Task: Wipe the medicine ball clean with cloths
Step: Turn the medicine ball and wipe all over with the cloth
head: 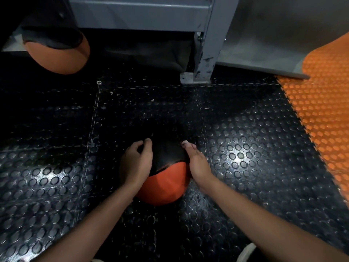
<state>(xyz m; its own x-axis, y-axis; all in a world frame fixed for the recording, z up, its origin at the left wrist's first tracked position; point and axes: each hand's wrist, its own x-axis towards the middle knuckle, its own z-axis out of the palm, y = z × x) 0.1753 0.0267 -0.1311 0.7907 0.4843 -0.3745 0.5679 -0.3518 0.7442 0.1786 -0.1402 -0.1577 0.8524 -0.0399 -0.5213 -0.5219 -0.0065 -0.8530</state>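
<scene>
A black and orange medicine ball [166, 178] sits on the black studded floor, low in the middle of the head view. My left hand [137, 163] lies on the ball's left side with its fingers curled over the black top part. My right hand [196, 163] presses flat against the ball's right side, fingers straight and pointing away from me. No cloth shows in either hand or on the floor.
A second orange and black ball [58, 53] sits at the upper left under a grey metal rack [207, 44], whose foot plate is bolted to the floor. An orange studded mat [321, 110] runs along the right. A shoe tip [247, 252] shows at the bottom.
</scene>
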